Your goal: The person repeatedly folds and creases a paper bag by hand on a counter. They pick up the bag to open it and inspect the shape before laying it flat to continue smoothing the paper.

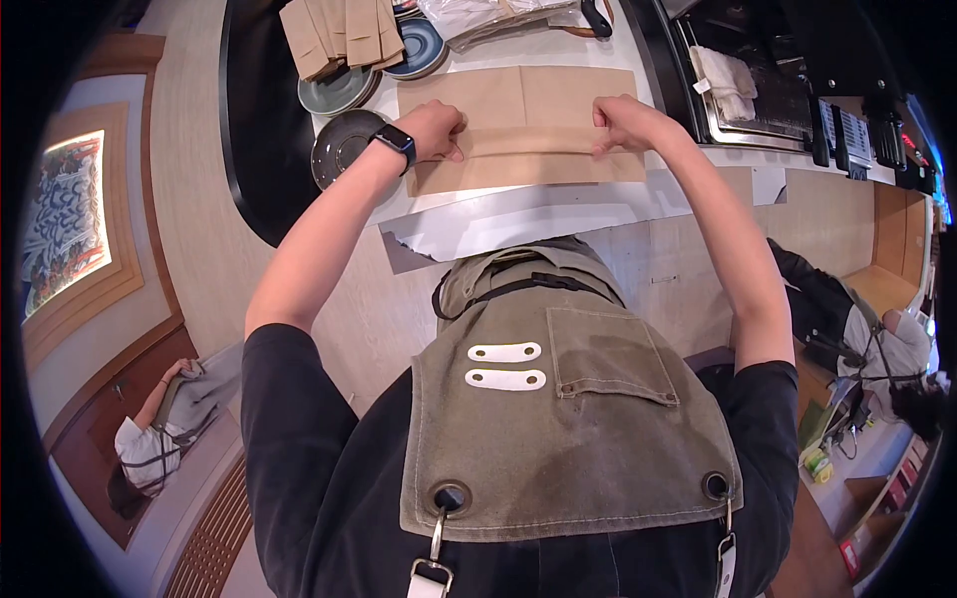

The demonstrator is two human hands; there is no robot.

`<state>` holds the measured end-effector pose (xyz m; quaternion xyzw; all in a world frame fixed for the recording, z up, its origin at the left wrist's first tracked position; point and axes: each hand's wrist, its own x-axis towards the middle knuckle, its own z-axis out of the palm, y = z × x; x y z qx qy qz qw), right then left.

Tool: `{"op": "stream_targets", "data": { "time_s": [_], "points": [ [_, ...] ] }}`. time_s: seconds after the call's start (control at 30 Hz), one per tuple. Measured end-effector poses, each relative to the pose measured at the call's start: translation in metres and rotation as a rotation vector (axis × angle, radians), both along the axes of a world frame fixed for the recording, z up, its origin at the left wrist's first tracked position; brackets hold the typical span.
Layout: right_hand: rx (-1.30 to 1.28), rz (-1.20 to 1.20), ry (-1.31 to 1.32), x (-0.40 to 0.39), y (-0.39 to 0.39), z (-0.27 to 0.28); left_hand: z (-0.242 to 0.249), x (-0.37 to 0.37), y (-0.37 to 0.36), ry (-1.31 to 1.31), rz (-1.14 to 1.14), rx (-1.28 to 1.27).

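A brown paper sheet or flattened bag [523, 105] lies across the white counter, with a crease running from side to side. My left hand [435, 130], below a black wristwatch [393, 142], pinches the paper near its left edge. At the right edge, my right hand [625, 125] grips the same paper, thumb and fingers closed on it. Both hands are at about the height of the crease. The fingertips are partly hidden by the hands and the paper.
Plates [339, 92] and a dark saucer [342, 148] stand left of the paper, beneath folded brown paper pieces [344, 35]. Behind is a clear plastic package [488, 18]. A cloth [725, 82] hangs by a metal appliance at right. Two other people [150, 448] [867, 344] are farther off.
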<state>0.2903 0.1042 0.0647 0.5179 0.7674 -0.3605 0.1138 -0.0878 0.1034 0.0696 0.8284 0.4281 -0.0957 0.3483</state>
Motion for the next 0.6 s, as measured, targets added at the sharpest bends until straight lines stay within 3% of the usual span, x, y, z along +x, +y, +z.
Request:
{"op": "stream_targets", "data": {
  "time_s": [0.6],
  "points": [
    [-0.027, 0.088, -0.175, -0.010, 0.018, -0.001, -0.003, 0.001, -0.003, 0.087, 0.063, 0.063]
  ]
}}
